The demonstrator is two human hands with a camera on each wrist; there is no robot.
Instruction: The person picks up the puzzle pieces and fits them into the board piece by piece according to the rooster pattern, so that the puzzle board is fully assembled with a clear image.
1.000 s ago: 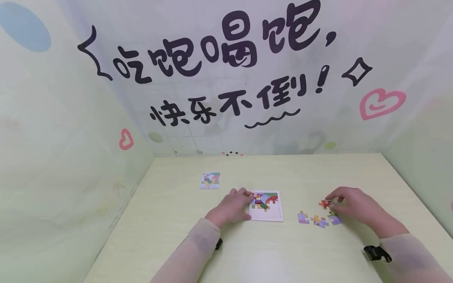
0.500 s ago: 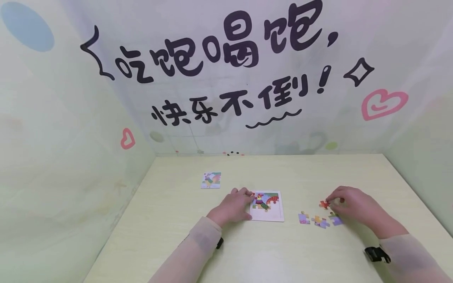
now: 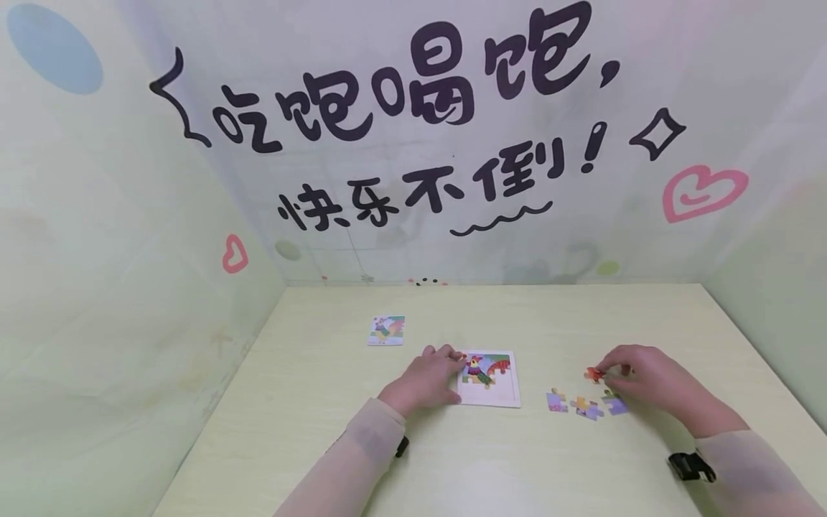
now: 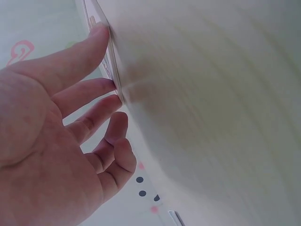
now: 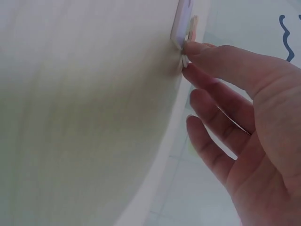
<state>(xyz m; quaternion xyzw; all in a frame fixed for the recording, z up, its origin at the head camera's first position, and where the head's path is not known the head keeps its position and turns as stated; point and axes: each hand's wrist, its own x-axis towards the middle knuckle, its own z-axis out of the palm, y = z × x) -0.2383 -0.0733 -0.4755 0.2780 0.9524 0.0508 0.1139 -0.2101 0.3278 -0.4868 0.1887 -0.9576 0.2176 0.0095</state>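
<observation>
On the table, a white-framed jigsaw tray [image 3: 491,398] bears a partly assembled rooster picture, with bare white across its lower part. My left hand [image 3: 423,377] rests at the tray's left side, thumb near the front corner and forefinger near the back one. The left wrist view shows fairly straight thumb [image 4: 87,54] and forefinger touching the tray edge. To the right, my right hand [image 3: 652,377] pinches a red jigsaw piece [image 3: 592,374] between thumb and forefinger. Just in front of it lie a lilac piece [image 3: 557,402], a yellow-and-lilac piece [image 3: 584,407] and another lilac piece [image 3: 616,404], partly behind the fingers.
A small rooster picture card [image 3: 386,330] lies at the back left of the pale wooden table [image 3: 465,467]. White cloth walls [image 3: 400,251] with black lettering enclose the back and sides. Dark straps [image 3: 691,467] sit at the wrists.
The red piece has turned slightly in my right fingers and stays near the other pieces. My left hand and the tray keep their places; the whole view has shifted a little.
</observation>
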